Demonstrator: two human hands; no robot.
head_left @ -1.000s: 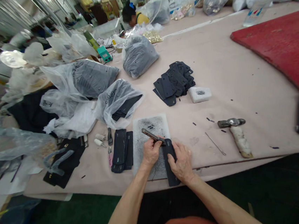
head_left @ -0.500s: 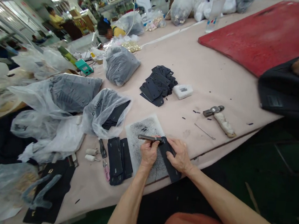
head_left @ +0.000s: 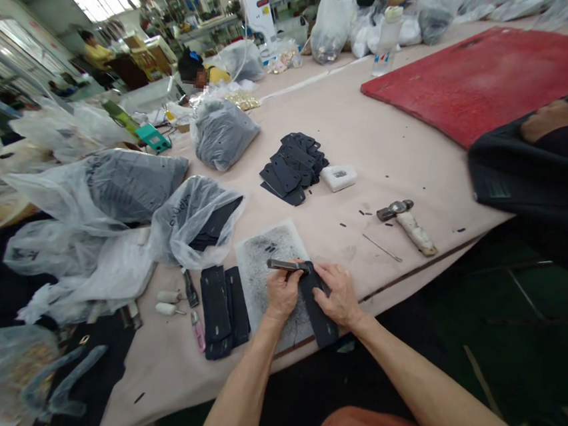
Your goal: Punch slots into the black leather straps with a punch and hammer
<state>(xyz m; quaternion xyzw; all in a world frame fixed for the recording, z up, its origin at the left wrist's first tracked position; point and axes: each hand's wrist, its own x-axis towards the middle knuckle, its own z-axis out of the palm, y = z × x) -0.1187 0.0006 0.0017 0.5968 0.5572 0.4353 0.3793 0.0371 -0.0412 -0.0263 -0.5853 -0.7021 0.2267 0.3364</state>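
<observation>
My left hand [head_left: 282, 298] is closed round a metal punch [head_left: 283, 265], its thumb and fingers pinching it near one end. The punch is tilted almost flat, with that end at the top edge of a dark strip [head_left: 321, 320]. My right hand [head_left: 340, 295] presses on the strip's right side, thumb and fingers gripping it. Under the strip lies a white board [head_left: 296, 233] covered with black specks and a few small dark offcuts. Left of the board are stacked dark slotted strips [head_left: 219, 307]. A hammer [head_left: 408, 223] with a wrapped handle lies to the right.
Beyond the board are a pile of dark pieces [head_left: 293, 167] and a white block [head_left: 338, 177]. A thin rod [head_left: 382, 248] lies nearer. Plastic bags [head_left: 197, 221] crowd the left; pink snips [head_left: 197, 332] lie by the strips. Another person's hand [head_left: 551, 121] rests on black material near a red board [head_left: 457, 82].
The camera view has shifted slightly. Both my hands keep their grips on the punch and the strip. At right, the other person's hand and black material have moved a little left.
</observation>
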